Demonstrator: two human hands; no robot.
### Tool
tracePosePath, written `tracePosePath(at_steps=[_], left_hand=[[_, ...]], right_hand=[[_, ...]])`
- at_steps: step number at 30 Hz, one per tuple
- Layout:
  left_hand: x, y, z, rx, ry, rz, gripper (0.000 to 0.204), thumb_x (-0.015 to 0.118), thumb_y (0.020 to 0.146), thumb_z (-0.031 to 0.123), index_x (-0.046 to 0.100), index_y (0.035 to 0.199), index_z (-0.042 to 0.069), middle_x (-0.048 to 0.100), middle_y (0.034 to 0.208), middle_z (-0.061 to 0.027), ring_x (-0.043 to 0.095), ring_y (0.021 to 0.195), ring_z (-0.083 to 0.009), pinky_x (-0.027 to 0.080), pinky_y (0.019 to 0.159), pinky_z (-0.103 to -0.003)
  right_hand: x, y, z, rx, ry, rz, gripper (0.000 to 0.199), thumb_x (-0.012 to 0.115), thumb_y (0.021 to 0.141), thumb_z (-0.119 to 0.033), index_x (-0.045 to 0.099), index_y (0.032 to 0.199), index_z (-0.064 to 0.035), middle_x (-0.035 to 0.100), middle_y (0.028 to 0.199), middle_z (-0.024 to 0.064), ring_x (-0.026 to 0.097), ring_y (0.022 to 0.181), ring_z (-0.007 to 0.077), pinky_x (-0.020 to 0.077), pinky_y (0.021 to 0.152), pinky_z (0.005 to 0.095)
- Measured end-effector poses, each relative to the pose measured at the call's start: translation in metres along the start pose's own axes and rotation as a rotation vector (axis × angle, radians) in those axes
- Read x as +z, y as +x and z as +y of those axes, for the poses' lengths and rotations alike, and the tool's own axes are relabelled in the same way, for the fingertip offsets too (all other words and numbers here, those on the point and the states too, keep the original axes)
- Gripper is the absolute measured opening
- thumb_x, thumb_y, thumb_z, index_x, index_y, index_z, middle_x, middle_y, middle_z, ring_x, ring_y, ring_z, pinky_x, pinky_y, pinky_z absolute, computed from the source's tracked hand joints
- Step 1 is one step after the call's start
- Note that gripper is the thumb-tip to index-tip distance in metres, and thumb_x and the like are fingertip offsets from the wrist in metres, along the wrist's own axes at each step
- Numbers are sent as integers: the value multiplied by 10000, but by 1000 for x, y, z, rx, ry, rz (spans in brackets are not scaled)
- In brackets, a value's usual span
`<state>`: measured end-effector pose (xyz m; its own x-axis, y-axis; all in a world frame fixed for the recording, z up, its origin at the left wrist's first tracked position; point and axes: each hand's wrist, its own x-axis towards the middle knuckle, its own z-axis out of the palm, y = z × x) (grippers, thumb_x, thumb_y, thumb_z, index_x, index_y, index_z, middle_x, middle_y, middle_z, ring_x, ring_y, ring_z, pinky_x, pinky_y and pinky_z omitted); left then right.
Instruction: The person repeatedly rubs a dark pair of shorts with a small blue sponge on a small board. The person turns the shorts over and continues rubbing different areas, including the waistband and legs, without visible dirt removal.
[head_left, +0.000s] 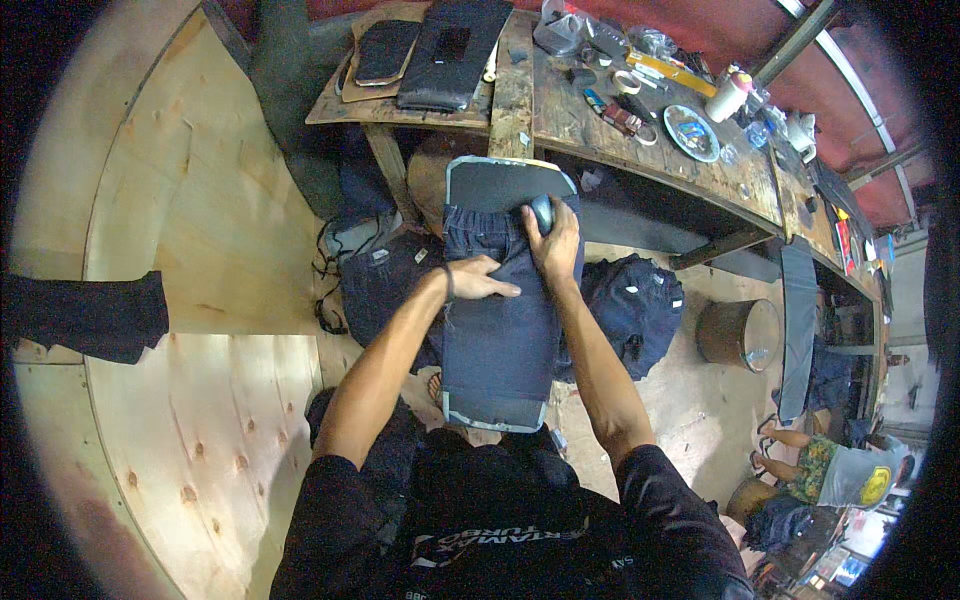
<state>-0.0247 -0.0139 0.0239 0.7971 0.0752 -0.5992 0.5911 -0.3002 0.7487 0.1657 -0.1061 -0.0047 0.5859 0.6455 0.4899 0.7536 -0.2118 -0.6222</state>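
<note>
A dark board with rounded corners and a pale, worn edge (510, 178) stands out in front of me. Dark blue denim trousers (495, 350) with a gathered elastic waistband are pulled over it, and the board shows at both ends. My left hand (482, 278) lies on the cloth below the waistband, its fingers stretched out and holding nothing. My right hand (553, 245) is closed round a smooth, rounded blue-grey object (543, 213) near the board's upper right side. Its exact kind does not show, and the palm hides part of it.
A wooden workbench (620, 140) beyond holds dark boards (452, 60), a plate (691, 133) and tape. Dark garments pile up on the right (625, 305) and left (385, 290) of the board. A round drum (738, 333) stands right; another person (830, 470) is farther off.
</note>
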Motion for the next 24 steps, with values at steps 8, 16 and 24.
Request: tracePosePath(at_steps=[8, 16, 24], left_hand=[[-29, -19, -9, 53, 271, 557, 1020, 998, 707, 529, 588, 1395, -104, 725, 1321, -304, 714, 1239, -394, 512, 1146, -407], [40, -16, -6, 142, 467, 1224, 1027, 932, 681, 676, 524, 1364, 27, 737, 1204, -209, 710, 1092, -379, 447, 969, -518], [14, 10, -22, 264, 492, 1002, 1056, 857, 709, 785, 521, 1464, 127, 763, 1119, -146, 721, 882, -327, 423, 841, -518]], right_hand=[[1, 4, 1, 48, 25, 0, 627, 806, 972, -437, 666, 1325, 62, 716, 1255, 304, 691, 1176, 472, 544, 1027, 497], [-47, -26, -37, 36, 120, 163, 661, 882, 930, -408, 658, 1367, 34, 742, 1251, 258, 721, 1116, 338, 552, 1007, 437], [-102, -156, -101, -399, 171, -618, 718, 970, 745, -414, 691, 1281, -27, 648, 1075, 183, 590, 999, 409, 490, 900, 500]])
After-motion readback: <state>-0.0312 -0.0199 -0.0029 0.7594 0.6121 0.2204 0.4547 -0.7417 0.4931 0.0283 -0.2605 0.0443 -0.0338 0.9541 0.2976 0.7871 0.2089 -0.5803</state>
